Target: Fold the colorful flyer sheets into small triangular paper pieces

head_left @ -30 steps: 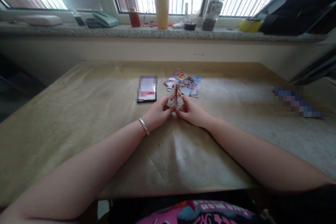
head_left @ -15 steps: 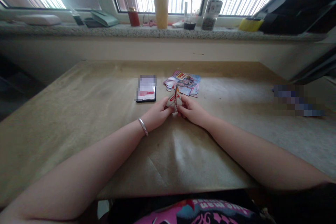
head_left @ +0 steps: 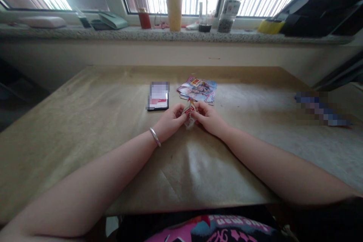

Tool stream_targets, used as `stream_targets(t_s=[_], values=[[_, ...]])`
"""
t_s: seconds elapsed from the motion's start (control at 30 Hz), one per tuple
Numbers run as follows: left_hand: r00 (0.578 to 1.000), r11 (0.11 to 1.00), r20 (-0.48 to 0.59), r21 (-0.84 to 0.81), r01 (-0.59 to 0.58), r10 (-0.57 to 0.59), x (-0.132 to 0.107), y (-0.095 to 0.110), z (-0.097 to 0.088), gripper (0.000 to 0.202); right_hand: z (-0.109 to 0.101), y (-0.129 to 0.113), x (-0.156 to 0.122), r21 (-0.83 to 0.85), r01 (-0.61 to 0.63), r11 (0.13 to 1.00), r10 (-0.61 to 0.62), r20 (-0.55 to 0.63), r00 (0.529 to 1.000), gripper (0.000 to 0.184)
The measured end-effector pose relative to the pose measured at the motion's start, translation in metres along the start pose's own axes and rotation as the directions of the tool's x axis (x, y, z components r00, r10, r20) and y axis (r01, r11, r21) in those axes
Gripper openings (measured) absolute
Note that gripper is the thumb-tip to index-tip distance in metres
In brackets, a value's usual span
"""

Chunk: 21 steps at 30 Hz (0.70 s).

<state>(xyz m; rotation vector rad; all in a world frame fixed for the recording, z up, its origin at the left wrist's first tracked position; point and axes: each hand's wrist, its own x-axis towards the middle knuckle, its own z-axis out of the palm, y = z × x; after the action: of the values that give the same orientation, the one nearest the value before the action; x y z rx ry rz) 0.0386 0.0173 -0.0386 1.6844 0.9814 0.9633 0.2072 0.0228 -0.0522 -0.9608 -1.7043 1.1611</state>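
Observation:
Between my two hands is a small piece of folded printed paper (head_left: pixel 189 113), whitish with red lettering and a pointed top. My left hand (head_left: pixel 175 116), with a silver bangle at the wrist, pinches its left side. My right hand (head_left: pixel 208 117) pinches the right side, fingers closed on it. Just beyond my hands lies a loose pile of colourful printed sheets (head_left: pixel 198 90). Left of the pile rests a phone or small tablet (head_left: pixel 158 96), its screen blurred out.
The table is covered with a tan cloth (head_left: pixel 127 181). A blurred bluish item (head_left: pixel 321 109) lies at the right. Along the granite windowsill (head_left: pixel 113 34) stand a red jar (head_left: pixel 144 19), a tall yellowish cylinder (head_left: pixel 173 3), a clear container (head_left: pixel 229 13) and a large black object (head_left: pixel 320 7).
The folded paper has tilted and sits slightly lower, its top less raised. My hands have drawn a little closer around it. The other things stay where they were.

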Motion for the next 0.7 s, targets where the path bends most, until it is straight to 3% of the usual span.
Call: stream_targets(t_s=[0.13,0.33,0.53,0.7], values=[[0.999,0.988,-0.040,-0.157,-0.012,0.005,-0.0001,0.0012,-0.0004,0.028,0.0016,-0.0009,-0.0002,-0.014,0.003,1.000,-0.002,0.040,0.999,0.028],[0.998,0.975,-0.056,-0.224,-0.009,-0.004,-0.0001,0.0018,0.0027,0.034,0.0040,-0.0042,-0.0004,0.123,0.042,0.992,-0.030,-0.100,0.995,0.028],[0.989,0.967,-0.134,-0.254,0.022,-0.057,-0.0034,0.0041,0.0043,0.039,0.0037,-0.0066,-0.0005,0.054,0.038,0.998,-0.027,-0.183,0.983,0.026],[0.984,0.962,-0.151,-0.268,0.049,-0.092,-0.0037,0.0058,0.0034,0.040,0.0059,-0.0070,-0.0001,0.100,0.061,0.993,-0.040,-0.196,0.980,0.028]])
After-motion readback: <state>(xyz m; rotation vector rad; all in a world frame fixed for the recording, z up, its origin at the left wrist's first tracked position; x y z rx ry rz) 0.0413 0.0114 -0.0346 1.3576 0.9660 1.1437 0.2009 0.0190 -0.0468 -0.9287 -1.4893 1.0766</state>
